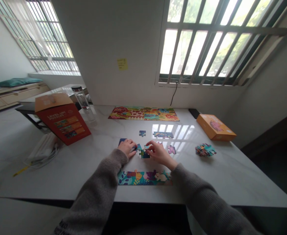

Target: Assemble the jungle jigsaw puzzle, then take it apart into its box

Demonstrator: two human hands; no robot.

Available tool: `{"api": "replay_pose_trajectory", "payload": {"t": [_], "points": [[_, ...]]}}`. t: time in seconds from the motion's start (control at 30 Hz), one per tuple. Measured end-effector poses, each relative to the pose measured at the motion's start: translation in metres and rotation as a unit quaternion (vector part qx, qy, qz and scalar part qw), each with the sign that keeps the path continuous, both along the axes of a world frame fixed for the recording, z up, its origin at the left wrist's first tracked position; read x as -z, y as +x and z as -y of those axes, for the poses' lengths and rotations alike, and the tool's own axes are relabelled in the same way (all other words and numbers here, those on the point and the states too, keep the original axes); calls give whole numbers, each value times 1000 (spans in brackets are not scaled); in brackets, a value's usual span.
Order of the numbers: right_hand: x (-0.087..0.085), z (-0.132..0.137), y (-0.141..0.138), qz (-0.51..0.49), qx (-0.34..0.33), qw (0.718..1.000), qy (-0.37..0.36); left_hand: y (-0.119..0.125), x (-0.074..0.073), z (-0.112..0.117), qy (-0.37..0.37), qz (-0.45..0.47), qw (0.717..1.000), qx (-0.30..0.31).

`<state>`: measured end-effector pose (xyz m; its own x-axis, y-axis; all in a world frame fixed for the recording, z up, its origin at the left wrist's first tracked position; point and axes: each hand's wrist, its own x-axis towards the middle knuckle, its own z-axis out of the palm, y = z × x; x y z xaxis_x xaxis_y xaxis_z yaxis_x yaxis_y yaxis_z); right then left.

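Observation:
My left hand (pixel 128 147) is pressed over dark blue puzzle pieces (pixel 122 140) in the middle of the table, its fingers curled onto them. My right hand (pixel 159 153) pinches a small puzzle piece between thumb and fingertips. That piece is partly covered by the fingers and sits against a dark green puzzle piece (pixel 145 155). Nearer me lies a joined strip of teal puzzle pieces (pixel 138 178) with plants and a white animal. Beyond my hands are a single blue puzzle piece (pixel 142 133), a joined blue section (pixel 163 134) and a pink-purple piece (pixel 171 149).
A finished farm-and-animal puzzle (pixel 143 114) lies by the wall. At right are a heap of pieces (pixel 205 150), an orange box (pixel 215 127) and a black phone-like object (pixel 194 113). At left stand a red puzzle box (pixel 65 122), a glass bottle (pixel 81 99) and white cables (pixel 44 155).

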<state>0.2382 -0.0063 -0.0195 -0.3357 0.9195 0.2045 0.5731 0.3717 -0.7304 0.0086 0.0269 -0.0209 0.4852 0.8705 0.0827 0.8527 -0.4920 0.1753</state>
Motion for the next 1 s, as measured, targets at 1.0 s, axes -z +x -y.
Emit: {"api": "replay_pose_trajectory", "payload": {"t": [1.0], "points": [[10,-14,110,8,140,981,137,8,14,11,-15,76,992,100]]}}
